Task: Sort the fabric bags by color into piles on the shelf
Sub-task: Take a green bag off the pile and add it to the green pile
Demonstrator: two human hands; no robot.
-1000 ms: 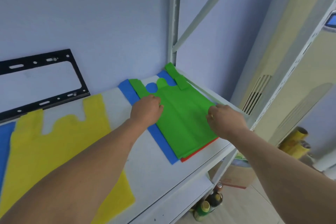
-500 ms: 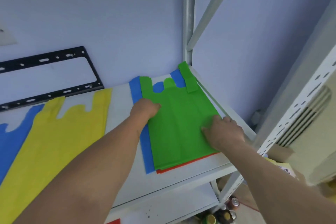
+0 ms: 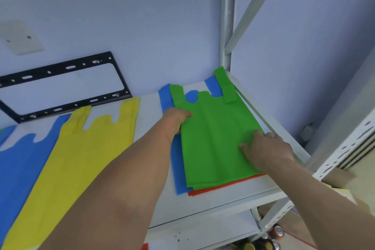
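A green fabric bag [image 3: 213, 138] lies on top of a stack at the right end of the white shelf [image 3: 229, 201]. Under it a blue bag [image 3: 176, 170] shows along the left side and a red bag [image 3: 221, 187] peeks out at the front. My left hand [image 3: 175, 121] grips the green bag's left edge, fingers curled under it. My right hand [image 3: 265, 148] rests flat on the green bag's right side, fingers spread. To the left lie a yellow bag [image 3: 81, 158] and another blue bag [image 3: 18, 164], flat on the shelf.
A black metal bracket [image 3: 67, 87] leans against the wall behind the shelf. A grey upright post [image 3: 228, 26] and a diagonal brace stand at the right rear corner. Cans and bottles [image 3: 263, 243] sit below on the floor. A cardboard box [image 3: 336, 178] is at the right.
My view has swung left and closer. My left hand slid to the green bag's left edge and curled under it; my right hand flattened on the bag's right side.
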